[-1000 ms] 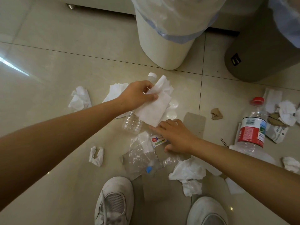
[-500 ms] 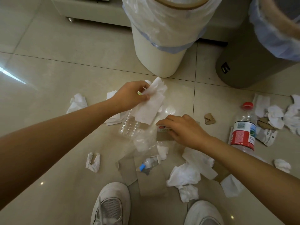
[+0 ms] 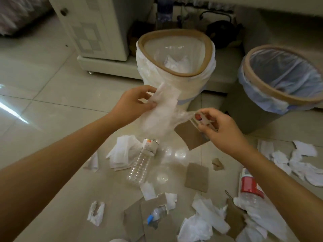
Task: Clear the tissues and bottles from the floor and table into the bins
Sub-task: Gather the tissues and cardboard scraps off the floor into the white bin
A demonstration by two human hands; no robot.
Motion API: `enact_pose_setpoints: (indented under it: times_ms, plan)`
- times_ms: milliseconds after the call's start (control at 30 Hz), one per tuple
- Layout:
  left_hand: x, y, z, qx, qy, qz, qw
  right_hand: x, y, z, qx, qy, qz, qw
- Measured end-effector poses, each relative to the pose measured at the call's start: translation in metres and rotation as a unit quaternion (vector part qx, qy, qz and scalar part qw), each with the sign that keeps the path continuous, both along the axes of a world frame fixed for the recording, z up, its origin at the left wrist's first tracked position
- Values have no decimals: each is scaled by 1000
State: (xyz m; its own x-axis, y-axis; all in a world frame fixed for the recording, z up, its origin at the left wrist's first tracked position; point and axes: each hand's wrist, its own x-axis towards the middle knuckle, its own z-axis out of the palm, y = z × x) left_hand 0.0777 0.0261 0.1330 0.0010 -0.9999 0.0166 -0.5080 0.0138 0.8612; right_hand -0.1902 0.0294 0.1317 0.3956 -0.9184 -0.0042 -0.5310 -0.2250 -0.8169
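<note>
Just in front of the white bin (image 3: 176, 67) you've got both hands up off the floor and full. Your left hand (image 3: 132, 105) has its fingers curled round a tissue (image 3: 164, 109), pinching it at the top so the sheet hangs down long and limp, its long axis running down and a bit to the right. Your right hand (image 3: 220, 130) is pinching a small packet (image 3: 201, 119) with a bit of clear plastic trailing toward the tissue and a card piece (image 3: 188, 137) hanging under it, fingers closed on it, not loose. The thing that matters for the drop: the white bin's mouth sits up and to the right of your left fingers, close, with tissues already inside, so the left hand is the nearer one and I'd guess it just needs to lift over the rim. The blue bin (image 3: 283, 79) is off to the right, nearer your right hand. Plenty left on the floor: a clear bottle (image 3: 141, 161) lying below the tissue with its cap end pointing up toward the white bin, a red-label bottle (image 3: 250, 187) by your right forearm, and tissues scattered all round.
</note>
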Motion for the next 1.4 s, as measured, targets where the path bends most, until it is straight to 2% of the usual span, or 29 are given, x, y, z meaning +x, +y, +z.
enact_pose_setpoints:
  times_ms: [233,500,733,867,967,1067,1133,1200,1300,1400]
  plan:
    - [1,-28,48,-30,162,61,984,21,-53,56,43,-149,-112,982]
    - [-2,-93,91,-78,191,124,971,58,-116,83,16,-238,-174,955]
    - [0,-141,92,-30,243,142,959,80,-158,85,-36,-223,-246,942]
    - [-7,-152,77,42,212,92,972,88,-173,76,-7,-180,-249,952]
    - [-12,-160,65,76,174,102,976,92,-178,71,41,-166,-222,960]
    - [-14,-161,61,40,160,142,976,91,-176,69,55,-201,-223,952]
    - [-14,-157,63,-9,156,135,978,85,-172,68,69,-236,-218,944]
    - [-15,-154,64,-51,113,114,986,80,-169,70,88,-251,-207,942]
    - [-19,-152,63,-64,31,83,994,74,-166,74,120,-259,-191,939]
    - [-30,-149,60,-57,17,54,997,66,-159,75,134,-274,-179,935]
